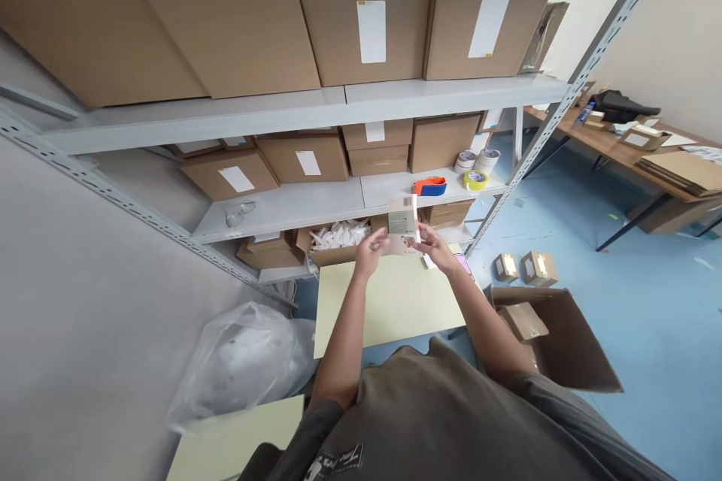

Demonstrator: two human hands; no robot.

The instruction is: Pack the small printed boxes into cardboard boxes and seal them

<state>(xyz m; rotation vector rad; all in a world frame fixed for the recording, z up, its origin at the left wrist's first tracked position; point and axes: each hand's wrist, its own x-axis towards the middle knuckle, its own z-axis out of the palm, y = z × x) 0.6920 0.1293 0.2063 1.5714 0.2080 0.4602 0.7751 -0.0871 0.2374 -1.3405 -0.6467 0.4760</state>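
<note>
While I watch from a distance, the right hand (433,245) clamps its fingers on the right edge of a book-like item (401,224); the left hand (371,251) is blurred at the opposite edge, and I cannot tell whether its fingers grip. Below the fingers lies the pale yellow table (389,301); beyond them are a carton (332,256) of white pieces (341,234), left, and a yellow tape roll (475,179), right.

Pale rectangular item (401,224), printed, held above table (389,304)
</note>
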